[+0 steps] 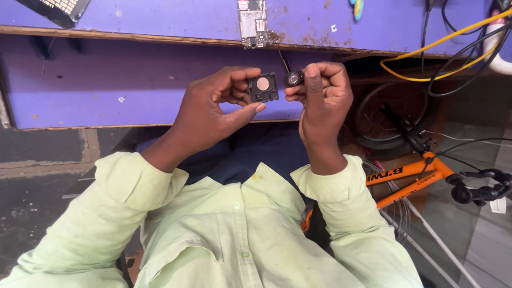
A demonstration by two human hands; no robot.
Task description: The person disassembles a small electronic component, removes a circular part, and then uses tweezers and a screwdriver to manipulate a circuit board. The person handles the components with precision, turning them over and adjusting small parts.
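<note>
Held in the air just below the counter's (160, 85) front edge, the small square black module (263, 87) pinched by its rims in the left hand (213, 109) and the round black lens part (293, 79) clamped in the right hand's (322, 93) fingertips look light, rigid and fragile, best gripped at the edges.

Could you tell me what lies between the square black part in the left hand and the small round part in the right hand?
In the head view, nothing: only a narrow gap separates the square black part from the small round part.
</note>
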